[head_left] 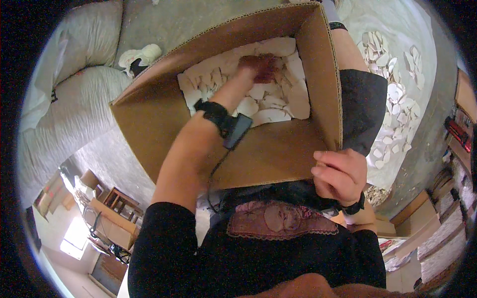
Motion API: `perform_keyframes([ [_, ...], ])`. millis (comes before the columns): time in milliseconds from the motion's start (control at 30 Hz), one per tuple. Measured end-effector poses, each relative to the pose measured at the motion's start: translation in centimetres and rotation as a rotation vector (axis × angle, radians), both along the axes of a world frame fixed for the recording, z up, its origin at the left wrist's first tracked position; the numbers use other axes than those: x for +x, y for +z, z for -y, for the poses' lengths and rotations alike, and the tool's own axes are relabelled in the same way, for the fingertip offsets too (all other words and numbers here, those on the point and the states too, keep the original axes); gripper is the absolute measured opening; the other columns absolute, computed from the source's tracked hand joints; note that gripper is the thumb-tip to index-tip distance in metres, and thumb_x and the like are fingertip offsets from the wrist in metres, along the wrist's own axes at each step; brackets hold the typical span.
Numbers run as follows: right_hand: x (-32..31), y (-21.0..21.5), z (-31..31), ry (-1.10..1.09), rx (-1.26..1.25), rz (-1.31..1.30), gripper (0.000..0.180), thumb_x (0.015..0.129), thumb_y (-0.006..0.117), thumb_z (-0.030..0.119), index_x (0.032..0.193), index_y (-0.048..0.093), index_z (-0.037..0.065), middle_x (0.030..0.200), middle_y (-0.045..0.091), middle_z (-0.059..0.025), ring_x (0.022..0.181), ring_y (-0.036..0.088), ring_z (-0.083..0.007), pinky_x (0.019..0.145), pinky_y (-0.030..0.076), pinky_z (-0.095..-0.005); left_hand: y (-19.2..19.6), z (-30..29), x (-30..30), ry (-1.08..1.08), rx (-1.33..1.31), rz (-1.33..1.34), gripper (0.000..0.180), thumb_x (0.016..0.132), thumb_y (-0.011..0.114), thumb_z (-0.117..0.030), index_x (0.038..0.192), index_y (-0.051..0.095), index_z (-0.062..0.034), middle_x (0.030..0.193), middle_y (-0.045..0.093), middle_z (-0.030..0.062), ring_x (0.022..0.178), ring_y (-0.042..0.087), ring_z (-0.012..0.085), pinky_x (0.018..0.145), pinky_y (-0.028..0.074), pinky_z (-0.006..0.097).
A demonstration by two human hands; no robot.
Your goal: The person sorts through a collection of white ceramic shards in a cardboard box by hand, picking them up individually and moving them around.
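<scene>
A large open cardboard box [233, 166] is tilted in front of my body. Flat, pale off-white pieces [273, 102] of uneven shape, several of them broad and rounded, cover its bottom. My left arm reaches down into the box, and my left hand [261, 68] is over the pieces near the far side. That hand looks dark reddish and is blurred, so its fingers cannot be made out. My right hand [342, 175] grips the box's near right rim, thumb and fingers closed together there. A black strap with a small device [237, 130] sits on my left wrist.
On the right, a white sheet [420, 30] on the floor bears many similar pale pieces [395, 94]. Large, full whitish sacks [74, 102] stand at the left. A white cloth bundle [141, 57] lies beside them. More cardboard boxes [412, 218] are at the lower right.
</scene>
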State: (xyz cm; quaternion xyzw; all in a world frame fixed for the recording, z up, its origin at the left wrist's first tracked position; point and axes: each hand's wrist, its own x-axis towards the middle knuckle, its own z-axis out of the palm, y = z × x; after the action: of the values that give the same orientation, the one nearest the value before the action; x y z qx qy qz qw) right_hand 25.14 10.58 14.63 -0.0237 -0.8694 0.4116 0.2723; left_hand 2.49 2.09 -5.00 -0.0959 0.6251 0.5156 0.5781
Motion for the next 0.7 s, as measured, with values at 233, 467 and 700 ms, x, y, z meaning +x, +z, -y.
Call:
perform_keyframes([
  [233, 0.1, -0.3, 0.2, -0.026, -0.062, -0.006, 0.024, 0.059, 0.067, 0.006, 0.081, 0.062, 0.015, 0.08, 0.06, -0.0063, 0.047, 0.052, -0.0158, 0.038, 0.039, -0.0242, 2.7, 6.7, -4.0, -0.795, -0.112, -0.615, 0.03, 0.069, 0.061, -0.027, 0.091, 0.06, -0.006, 0.073, 0.062, 0.0081, 0.06, 0.059, 0.0171, 0.055, 0.046, 0.03],
  [467, 0.2, 0.1, 0.1, -0.003, 0.004, 0.054, 0.026, 0.058, 0.068, 0.008, 0.081, 0.06, 0.016, 0.081, 0.061, -0.0066, 0.048, 0.053, -0.0167, 0.038, 0.039, -0.0247, 3.0, 8.2, 0.2, -1.02, -0.12, -1.161, 0.04, 0.062, 0.065, -0.029, 0.095, 0.057, -0.0066, 0.089, 0.056, 0.0108, 0.085, 0.054, 0.0258, 0.071, 0.045, 0.035],
  [700, 0.4, -0.1, 0.1, -0.013, 0.012, 0.056, 0.024, 0.058, 0.068, 0.009, 0.08, 0.061, 0.016, 0.082, 0.061, -0.0058, 0.052, 0.053, -0.016, 0.041, 0.039, -0.0246, 4.3, 8.2, 0.7, -1.402, 0.211, -1.229, 0.049, 0.058, 0.068, -0.022, 0.102, 0.05, -0.0071, 0.097, 0.05, 0.011, 0.092, 0.05, 0.0276, 0.073, 0.045, 0.037],
])
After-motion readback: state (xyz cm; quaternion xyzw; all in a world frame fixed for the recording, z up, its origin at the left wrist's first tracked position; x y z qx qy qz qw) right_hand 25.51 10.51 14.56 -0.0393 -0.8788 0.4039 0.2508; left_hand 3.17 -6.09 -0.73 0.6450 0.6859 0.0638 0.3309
